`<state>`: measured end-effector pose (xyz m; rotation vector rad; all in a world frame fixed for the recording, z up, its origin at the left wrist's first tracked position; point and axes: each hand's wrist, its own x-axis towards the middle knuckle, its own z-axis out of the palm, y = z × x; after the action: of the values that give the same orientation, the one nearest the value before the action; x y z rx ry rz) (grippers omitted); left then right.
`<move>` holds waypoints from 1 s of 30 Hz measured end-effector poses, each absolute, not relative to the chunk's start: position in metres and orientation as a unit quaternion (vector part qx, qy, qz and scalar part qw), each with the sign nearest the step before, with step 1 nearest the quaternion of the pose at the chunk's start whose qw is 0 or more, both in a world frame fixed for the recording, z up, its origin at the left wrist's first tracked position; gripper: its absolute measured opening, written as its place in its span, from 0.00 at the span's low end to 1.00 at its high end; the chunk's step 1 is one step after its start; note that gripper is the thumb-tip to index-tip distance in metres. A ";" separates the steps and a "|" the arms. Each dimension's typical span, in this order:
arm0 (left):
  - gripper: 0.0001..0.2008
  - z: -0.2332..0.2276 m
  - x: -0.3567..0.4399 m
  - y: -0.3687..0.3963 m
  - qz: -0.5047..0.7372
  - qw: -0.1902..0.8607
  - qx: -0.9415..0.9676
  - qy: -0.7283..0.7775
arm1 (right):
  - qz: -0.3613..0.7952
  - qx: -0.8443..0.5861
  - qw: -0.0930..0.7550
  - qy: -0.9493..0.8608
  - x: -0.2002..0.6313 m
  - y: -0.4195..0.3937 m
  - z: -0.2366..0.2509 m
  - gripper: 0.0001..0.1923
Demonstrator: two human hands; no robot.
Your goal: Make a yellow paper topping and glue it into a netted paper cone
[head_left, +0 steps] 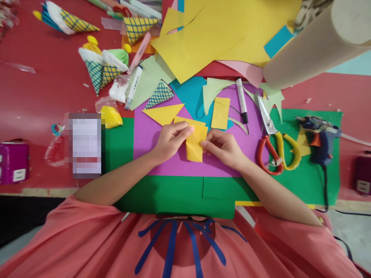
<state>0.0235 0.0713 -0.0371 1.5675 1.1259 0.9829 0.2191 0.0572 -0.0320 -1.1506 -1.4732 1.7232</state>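
A small folded piece of yellow paper (196, 144) is held up between my two hands, over a purple sheet (171, 168). My left hand (175, 139) pinches its upper left part between thumb and finger. On the other side, my right hand (222, 146) grips the right edge with thumb and curled fingers. Just beyond my left hand lie a yellow paper triangle (165, 113) and a blue-and-green lattice-patterned cone (160, 94). Past my right hand lies a yellow paper rectangle (220, 113).
Scissors (269, 131) and a glue gun (320, 137) lie at right on a green sheet (179, 195). A marker (242, 101) sits near the scissors. Behind are large yellow paper (208, 38) and a tall pale roll (307, 46). Several paper ice-cream cones (94, 67) and a phone-like screen (87, 144) are at left.
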 end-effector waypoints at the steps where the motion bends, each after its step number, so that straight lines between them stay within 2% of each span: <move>1: 0.24 -0.037 0.023 0.071 0.401 0.469 0.639 0.459 | 0.651 -0.430 0.297 -0.550 0.219 0.057 -0.032 0.18; 10: 0.23 -0.039 0.024 0.069 0.378 0.468 0.651 0.463 | 0.655 -0.448 0.368 -0.485 0.219 0.059 -0.036 0.17; 23: 0.21 -0.039 0.024 0.070 0.361 0.438 0.673 0.474 | 0.654 -0.448 0.415 -0.447 0.220 0.061 -0.035 0.16; 30: 0.20 -0.038 0.024 0.068 0.346 0.466 0.669 0.465 | 0.653 -0.442 0.436 -0.434 0.220 0.061 -0.039 0.13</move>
<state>0.0235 0.0683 -0.0377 1.6429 1.1406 0.8496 0.2202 0.0611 -0.0388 -1.0987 -1.0790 1.6242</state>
